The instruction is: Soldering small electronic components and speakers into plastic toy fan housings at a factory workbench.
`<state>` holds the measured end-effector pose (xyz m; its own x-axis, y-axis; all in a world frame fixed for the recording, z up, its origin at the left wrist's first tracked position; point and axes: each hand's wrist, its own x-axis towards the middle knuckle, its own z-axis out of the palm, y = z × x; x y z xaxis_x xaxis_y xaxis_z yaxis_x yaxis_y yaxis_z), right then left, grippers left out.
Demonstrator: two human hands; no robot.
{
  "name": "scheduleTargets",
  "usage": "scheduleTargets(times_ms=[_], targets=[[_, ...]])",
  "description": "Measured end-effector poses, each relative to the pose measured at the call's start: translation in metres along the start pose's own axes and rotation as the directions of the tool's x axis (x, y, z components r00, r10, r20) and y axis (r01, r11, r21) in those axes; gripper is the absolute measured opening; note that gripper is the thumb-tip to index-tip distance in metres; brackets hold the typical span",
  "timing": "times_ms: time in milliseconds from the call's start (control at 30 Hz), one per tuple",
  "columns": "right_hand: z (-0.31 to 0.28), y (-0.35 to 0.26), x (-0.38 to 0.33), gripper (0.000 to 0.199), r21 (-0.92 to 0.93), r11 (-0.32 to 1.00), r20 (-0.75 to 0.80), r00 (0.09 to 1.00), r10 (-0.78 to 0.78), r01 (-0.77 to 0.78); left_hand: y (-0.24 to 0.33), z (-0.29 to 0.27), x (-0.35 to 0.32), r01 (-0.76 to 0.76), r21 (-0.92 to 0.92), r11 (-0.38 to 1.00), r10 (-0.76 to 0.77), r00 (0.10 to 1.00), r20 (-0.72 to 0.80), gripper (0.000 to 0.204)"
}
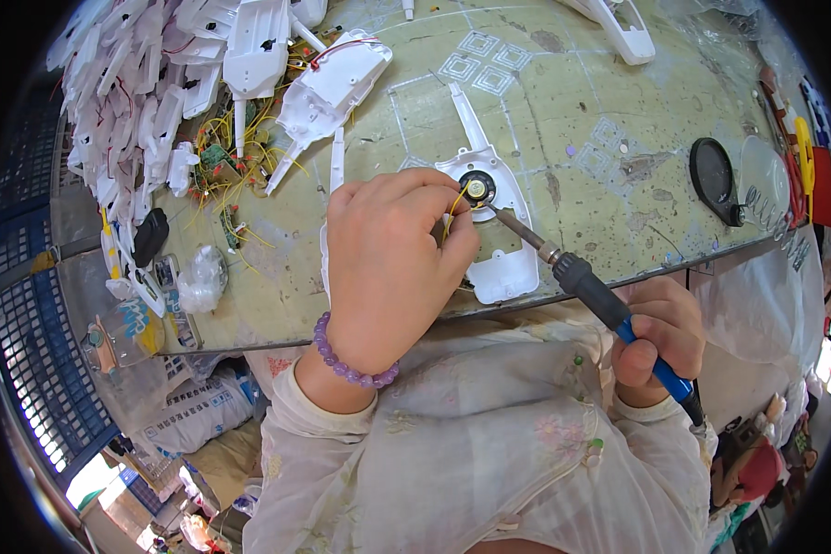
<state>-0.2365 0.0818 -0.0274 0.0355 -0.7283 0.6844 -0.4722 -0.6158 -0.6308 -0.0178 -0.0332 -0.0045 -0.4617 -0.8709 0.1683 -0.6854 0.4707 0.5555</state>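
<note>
A white plastic housing half (506, 276) lies near the table's front edge, with a small round black speaker (476, 188) seated in it. My left hand (392, 245), a purple bead bracelet at its wrist, is closed over the housing's left side. Its thumb and fingertips pinch a thin yellow wire (450, 218) beside the speaker. In my right hand (663, 334) is a soldering iron (589, 287), gripped by its blue handle. The iron's tip points up and left and is at the speaker's lower right edge; whether it touches I cannot tell. Part of another white piece is hidden behind my left hand.
White plastic shells (125, 102) are heaped at the far left. Beside them lie circuit boards with yellow wires (226, 166) and a shell with a red wire (328, 88). A black round-ended holder (712, 181) and a metal coil (762, 208) stand at the right.
</note>
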Motion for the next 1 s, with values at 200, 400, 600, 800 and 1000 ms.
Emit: scheduleTargets(times_ms=[200, 400, 600, 800, 1000], targets=[[0.0, -0.002, 0.003, 0.022, -0.012, 1.0, 0.007, 1.0, 0.003, -0.003, 0.002, 0.0, 0.001, -0.023, 0.037, 0.999, 0.024, 1.0, -0.017, 0.004], [-0.002, -0.008, 0.013, 0.019, -0.034, 0.999, 0.036, 0.999, 0.037, -0.036, 0.002, 0.0, 0.0, -0.038, 0.066, 0.997, 0.041, 0.999, -0.036, 0.004], [-0.006, -0.017, 0.026, 0.015, -0.084, 0.995, 0.109, 0.992, 0.06, -0.051, 0.003, 0.0, 0.0, -0.037, 0.067, 0.997, 0.04, 0.998, -0.04, 0.004], [-0.007, -0.014, 0.036, 0.018, -0.088, 0.992, 0.146, 0.987, -0.071, 0.085, 0.005, 0.0, 0.001, -0.045, 0.069, 0.997, 0.048, 0.998, -0.031, 0.004], [-0.003, -0.008, 0.041, 0.018, -0.057, 0.962, 0.211, 0.945, -0.25, 0.267, 0.004, -0.003, -0.002, 0.003, 0.074, 0.997, -0.003, 1.0, 0.003, 0.005]])
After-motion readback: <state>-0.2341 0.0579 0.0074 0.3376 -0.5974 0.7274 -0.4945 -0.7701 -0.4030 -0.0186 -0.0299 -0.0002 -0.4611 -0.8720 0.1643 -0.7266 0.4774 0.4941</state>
